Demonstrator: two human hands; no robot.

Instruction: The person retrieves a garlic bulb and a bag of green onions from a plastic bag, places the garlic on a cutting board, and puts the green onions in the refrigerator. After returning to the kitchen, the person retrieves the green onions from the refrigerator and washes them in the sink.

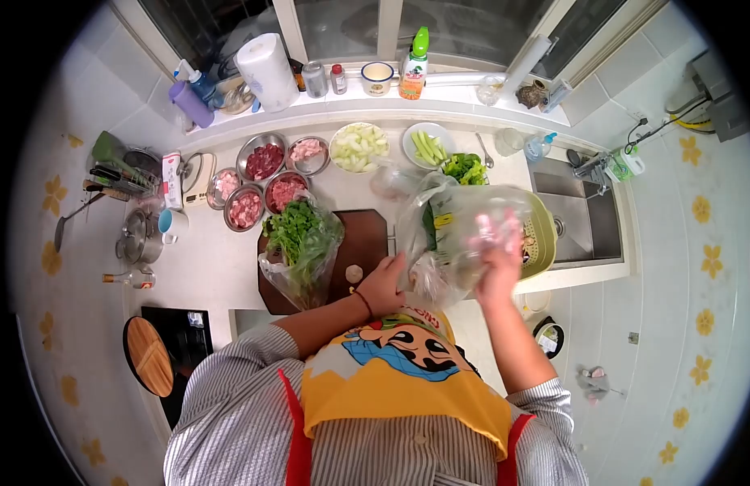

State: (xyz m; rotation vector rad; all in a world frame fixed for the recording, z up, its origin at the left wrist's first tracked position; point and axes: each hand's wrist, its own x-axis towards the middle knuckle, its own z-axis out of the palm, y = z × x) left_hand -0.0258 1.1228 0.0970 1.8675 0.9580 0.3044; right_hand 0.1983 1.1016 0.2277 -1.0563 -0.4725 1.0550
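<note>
A large clear plastic bag [460,215] is stretched between my two hands, with something dark green and a yellow label showing through it. My left hand [383,287] pinches the bag's near left edge, beside the brown cutting board [363,235]. At the bag's right side my right hand [498,274] is closed on the plastic, its fingers blurred behind the film near a pinkish patch. Leafy green herbs [298,235] lie in another clear bag on the board, and a small pale round piece [354,274] rests near my left wrist. Behind the bag stands a yellow-green colander [541,239].
Metal bowls of cut meat [264,160] stand at the back left. Beyond the board are a bowl of chopped pale vegetable [359,147], a plate of green sticks [428,146] and leafy greens [465,169]. The sink [581,219] is on the right, a pot [138,236] on the left.
</note>
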